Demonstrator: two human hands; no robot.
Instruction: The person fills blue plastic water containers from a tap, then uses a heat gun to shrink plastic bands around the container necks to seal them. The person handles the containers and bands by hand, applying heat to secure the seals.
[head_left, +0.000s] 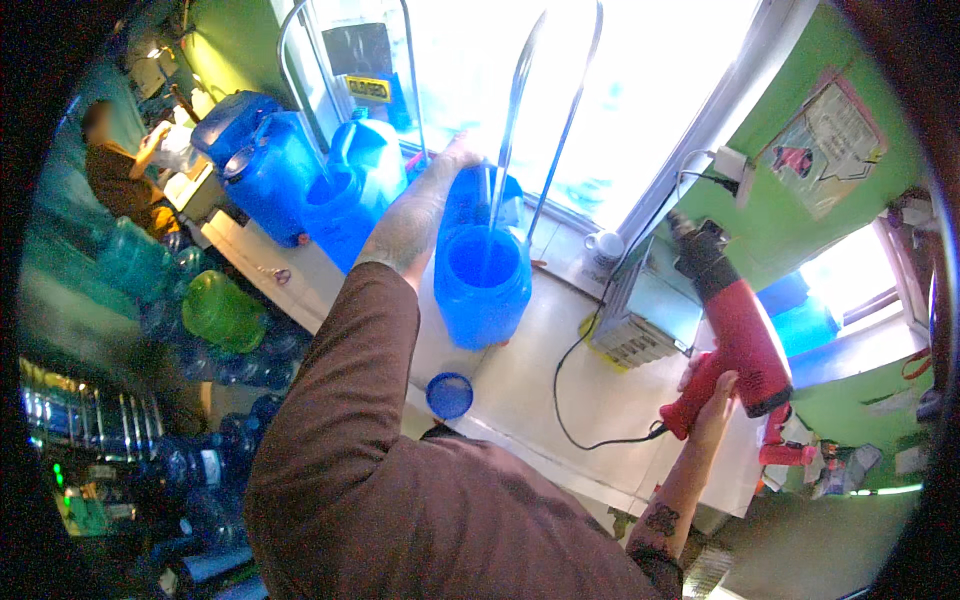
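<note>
My right hand grips the red handle of a heat gun, whose dark nozzle points up towards the green wall. My left hand reaches past the jugs to the window side, washed out by glare, so its fingers and anything in them are unclear. Below that hand stands an open blue plastic water jug with a curved metal pipe running down into its mouth. Another blue jug, left of my forearm, also has a pipe at its opening. A round blue cap lies near the counter's front edge.
The heat gun's black cord loops over the white counter. A pale box and a white mug stand right of the jugs. Large bottles crowd the floor at left. A person stands at the far left.
</note>
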